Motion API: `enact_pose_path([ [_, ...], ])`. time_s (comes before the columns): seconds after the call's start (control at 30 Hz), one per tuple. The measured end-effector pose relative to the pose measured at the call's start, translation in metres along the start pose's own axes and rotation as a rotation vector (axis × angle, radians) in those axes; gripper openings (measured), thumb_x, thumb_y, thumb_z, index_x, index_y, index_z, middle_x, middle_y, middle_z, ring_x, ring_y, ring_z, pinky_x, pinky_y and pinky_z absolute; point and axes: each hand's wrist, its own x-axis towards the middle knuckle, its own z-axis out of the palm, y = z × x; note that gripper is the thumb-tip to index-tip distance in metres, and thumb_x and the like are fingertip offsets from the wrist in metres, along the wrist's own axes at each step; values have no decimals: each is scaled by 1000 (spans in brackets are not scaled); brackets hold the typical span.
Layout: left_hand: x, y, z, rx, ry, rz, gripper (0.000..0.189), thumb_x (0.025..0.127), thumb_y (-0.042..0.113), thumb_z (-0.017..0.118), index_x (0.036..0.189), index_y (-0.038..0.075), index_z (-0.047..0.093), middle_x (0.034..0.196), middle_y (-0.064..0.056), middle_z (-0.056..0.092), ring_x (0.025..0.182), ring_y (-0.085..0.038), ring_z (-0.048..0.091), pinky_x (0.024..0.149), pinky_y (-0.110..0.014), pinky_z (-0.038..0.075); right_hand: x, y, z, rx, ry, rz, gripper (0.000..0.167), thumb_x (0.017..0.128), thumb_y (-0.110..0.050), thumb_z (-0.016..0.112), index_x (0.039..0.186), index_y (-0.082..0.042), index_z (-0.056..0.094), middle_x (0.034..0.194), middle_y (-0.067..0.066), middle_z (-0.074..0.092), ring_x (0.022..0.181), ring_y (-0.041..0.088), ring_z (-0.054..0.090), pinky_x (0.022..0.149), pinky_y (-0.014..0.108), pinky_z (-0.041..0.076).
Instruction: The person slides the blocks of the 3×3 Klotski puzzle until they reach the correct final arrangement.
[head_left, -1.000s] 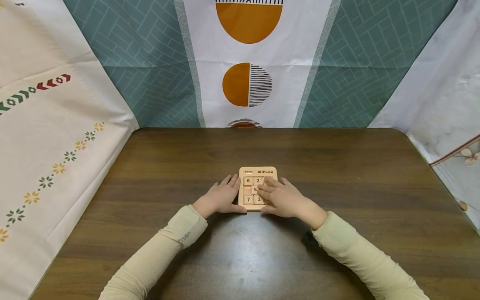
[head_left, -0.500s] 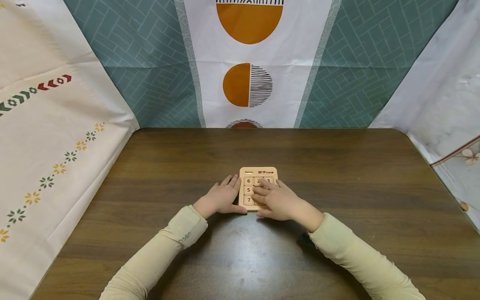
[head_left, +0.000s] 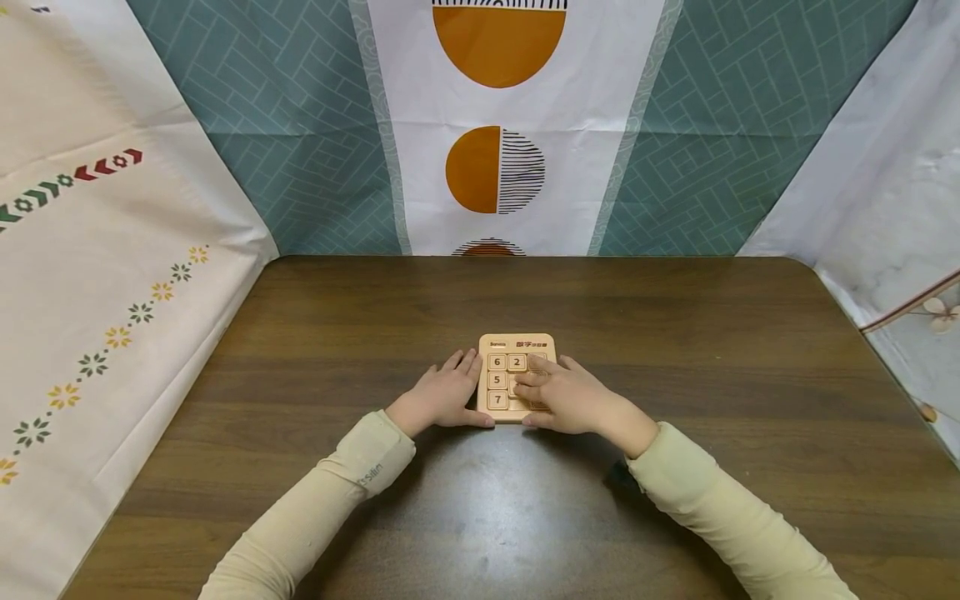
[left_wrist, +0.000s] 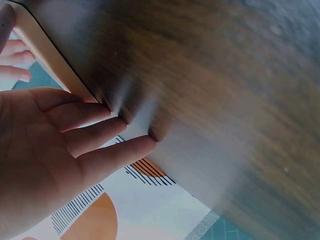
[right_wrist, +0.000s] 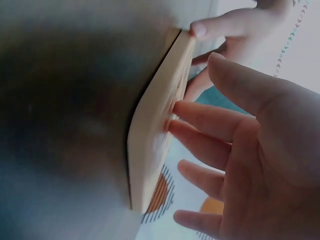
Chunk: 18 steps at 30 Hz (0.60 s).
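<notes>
A wooden number sliding puzzle [head_left: 501,342] lies flat on the table, with Chinese print along its top strip. Tile 6 [head_left: 497,362], tile 2 [head_left: 517,362], tile 5 [head_left: 497,380] and tile 7 [head_left: 497,400] show; the right-hand tiles are mostly covered. To the right of tile 7 a bare slot is partly visible. My left hand [head_left: 444,393] rests along the puzzle's left edge, thumb at its front corner, fingers straight. Over the right half lies my right hand [head_left: 576,400]; in the right wrist view two extended fingertips [right_wrist: 181,107] touch the puzzle's face.
The brown wooden table [head_left: 360,308] extends around the puzzle on all sides. Behind it hangs a patterned teal and white cloth [head_left: 315,167]. A floral cloth [head_left: 150,375] borders the left side, and a pale cloth [head_left: 892,208] the right.
Tile 5 has slid left into the left column. The tile 1 beside 7 no longer shows in the bottom row. My right hand went left, then back right; my left stayed put.
</notes>
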Motion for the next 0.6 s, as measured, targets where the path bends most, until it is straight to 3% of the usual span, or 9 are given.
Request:
enact_pose_path([
  [0.27, 0, 0, 1, 11, -4, -2, 104, 76, 63, 57, 144, -2, 14, 149, -17, 14, 136, -33, 15, 98, -55, 29, -1, 7, 2, 25, -9, 11, 56, 88, -42, 56, 133, -9, 49, 139, 7, 42, 133, 32, 25, 97, 60, 24],
  [0.6, 1, -1, 1, 7, -13, -9, 104, 77, 63, 57, 145, -1, 11, 150, -17, 11, 136, -32, 13, 99, -54, 28, -32, 7, -2, 31, 25, -9, 43, 87, -36, 59, 120, -9, 62, 128, 6, 54, 130, 34, 29, 97, 62, 22],
])
